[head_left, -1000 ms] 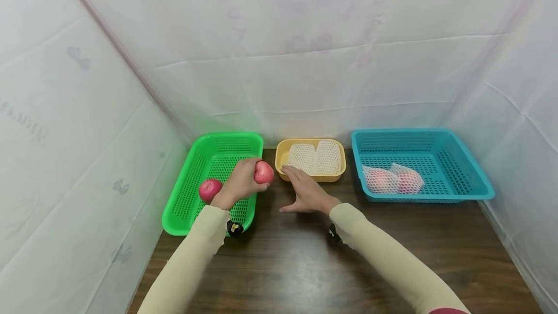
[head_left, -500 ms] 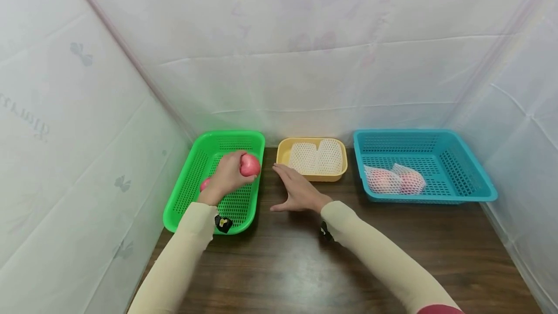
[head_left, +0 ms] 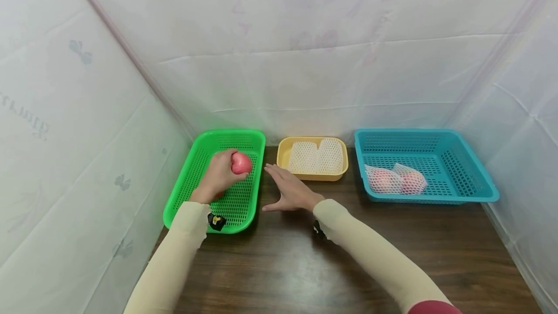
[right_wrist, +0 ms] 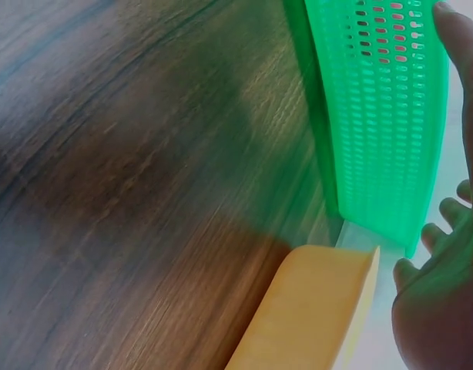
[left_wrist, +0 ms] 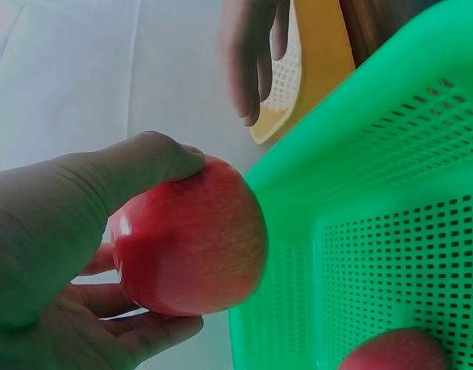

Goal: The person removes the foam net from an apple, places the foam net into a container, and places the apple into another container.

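Note:
My left hand (head_left: 218,173) holds a red apple (head_left: 241,163) above the green basket (head_left: 237,213), thumb on one side and fingers on the other. Another apple (left_wrist: 398,353) lies in that basket, mostly hidden behind the left hand in the head view. My right hand (head_left: 289,190), fingers extended and thumb apart, hovers between the green basket's right rim and the yellow container (head_left: 322,177), holding nothing. White foam net sleeves (head_left: 303,157) lie in the yellow container.
To the right stands a blue basket (head_left: 462,171) with two apples (head_left: 383,180) in white foam nets. All the containers sit on a dark wooden table (head_left: 279,265). White cloth walls (head_left: 305,81) close off the back and both sides.
The left hand has moved left with the apple, from the green basket's right rim to over its inside. The right hand has followed a little to the left, staying free of anything.

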Tool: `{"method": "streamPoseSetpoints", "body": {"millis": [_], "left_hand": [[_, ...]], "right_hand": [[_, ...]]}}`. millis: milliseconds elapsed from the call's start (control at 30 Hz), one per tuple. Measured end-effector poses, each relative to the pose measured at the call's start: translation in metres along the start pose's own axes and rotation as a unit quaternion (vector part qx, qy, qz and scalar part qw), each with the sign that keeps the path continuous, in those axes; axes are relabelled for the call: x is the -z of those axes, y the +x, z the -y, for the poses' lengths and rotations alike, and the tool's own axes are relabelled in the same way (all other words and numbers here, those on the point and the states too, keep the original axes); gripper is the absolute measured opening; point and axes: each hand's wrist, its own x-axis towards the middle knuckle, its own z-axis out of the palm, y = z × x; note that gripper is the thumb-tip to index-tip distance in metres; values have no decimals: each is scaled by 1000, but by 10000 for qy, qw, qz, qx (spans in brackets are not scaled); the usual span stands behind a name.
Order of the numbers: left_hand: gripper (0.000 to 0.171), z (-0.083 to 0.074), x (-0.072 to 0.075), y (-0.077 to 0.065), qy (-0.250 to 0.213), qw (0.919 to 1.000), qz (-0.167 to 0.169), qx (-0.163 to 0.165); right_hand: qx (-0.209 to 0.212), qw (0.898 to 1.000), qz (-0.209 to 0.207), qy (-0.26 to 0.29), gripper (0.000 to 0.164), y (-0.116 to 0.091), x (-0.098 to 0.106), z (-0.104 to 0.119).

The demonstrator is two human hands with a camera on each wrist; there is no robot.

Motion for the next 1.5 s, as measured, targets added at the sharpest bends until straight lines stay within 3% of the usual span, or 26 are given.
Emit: {"method": "streamPoseSetpoints", "body": {"millis": [900,1100,1500], "left_hand": [[69,18,6,-5,191,9997,65,122],[69,21,3,-4,240,9992,191,251],[67,37,-11,4,270,9978,467,387]], "right_hand": [[-38,9990,425,-138,114,19,-6,17],[-186,9977,513,-402,114,23,-10,22],[-425,9967,606,-339,114,23,-8,29]]}}
